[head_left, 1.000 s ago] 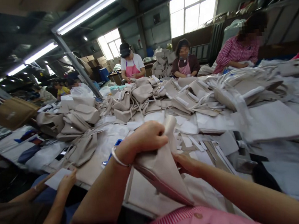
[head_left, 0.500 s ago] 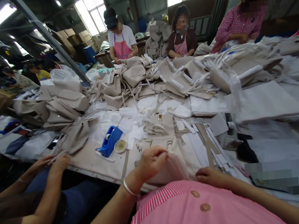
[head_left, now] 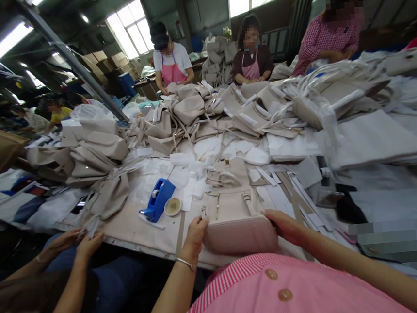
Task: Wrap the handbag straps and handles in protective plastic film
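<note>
A beige handbag [head_left: 232,227] lies at the table's front edge, close to my apron, its base turned toward me. A gold zipper and short handle straps show on its far side. My left hand [head_left: 196,233] grips its left end, fingers closed around the corner. At the opposite end my right hand [head_left: 282,224] holds the right corner, with the fingers partly hidden by the bag. Just beyond it is another beige bag [head_left: 237,168] with a looped handle. To the left stand a blue tape dispenser [head_left: 158,200] and a small round dish [head_left: 173,207].
Beige bags [head_left: 190,109] are heaped across the middle of the table. Paper strips [head_left: 288,196] lie to the right, near a stack of pale sheets [head_left: 378,139]. On the left, a co-worker's hands [head_left: 86,242] hold something small and whitish. Other people stand across the table.
My left hand has moved from above the bag to its left end. My right hand now holds the right end. The bag's base has come into clear view.
</note>
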A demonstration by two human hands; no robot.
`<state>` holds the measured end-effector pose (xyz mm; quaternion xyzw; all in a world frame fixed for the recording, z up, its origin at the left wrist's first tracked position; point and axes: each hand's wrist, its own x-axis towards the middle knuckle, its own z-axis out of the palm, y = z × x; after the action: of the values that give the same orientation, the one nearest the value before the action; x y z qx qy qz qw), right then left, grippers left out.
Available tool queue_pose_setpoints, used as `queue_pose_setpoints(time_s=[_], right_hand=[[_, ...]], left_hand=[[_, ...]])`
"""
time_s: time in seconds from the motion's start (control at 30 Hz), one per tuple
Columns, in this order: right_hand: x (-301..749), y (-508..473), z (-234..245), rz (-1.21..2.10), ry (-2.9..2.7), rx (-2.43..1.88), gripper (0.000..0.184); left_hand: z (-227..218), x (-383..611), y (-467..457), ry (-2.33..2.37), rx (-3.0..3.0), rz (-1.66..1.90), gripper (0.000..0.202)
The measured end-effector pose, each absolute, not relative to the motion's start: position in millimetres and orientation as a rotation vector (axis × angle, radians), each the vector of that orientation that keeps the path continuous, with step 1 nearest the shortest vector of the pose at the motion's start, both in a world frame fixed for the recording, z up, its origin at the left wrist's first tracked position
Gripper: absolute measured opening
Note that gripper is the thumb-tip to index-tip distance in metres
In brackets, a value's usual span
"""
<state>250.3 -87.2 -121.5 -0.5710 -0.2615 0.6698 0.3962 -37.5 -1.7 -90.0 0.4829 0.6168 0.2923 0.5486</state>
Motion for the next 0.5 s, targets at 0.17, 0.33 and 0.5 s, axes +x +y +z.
queue_pose_setpoints(time_s=[0.17,0.33,0.5], right_hand=[[260.1,-116.4,-133.5,1.347,-0.832,-1.759,0.045],[261.2,-115.5,-139.0,1.038,-0.896,-2.091,0.049],[251.8,-95.9,-130.6,0.966,-0.97,-2.186,0.044]], left_hand=[[-90.0,-23.1,-0.8,1.404,1.469,0.794,0.05],[-116.5,-17.5,14.6,1.413,1.581,0.637,0.045],[-127.5,-20.7,28.7,1.344,1.544,0.561,0.046]])
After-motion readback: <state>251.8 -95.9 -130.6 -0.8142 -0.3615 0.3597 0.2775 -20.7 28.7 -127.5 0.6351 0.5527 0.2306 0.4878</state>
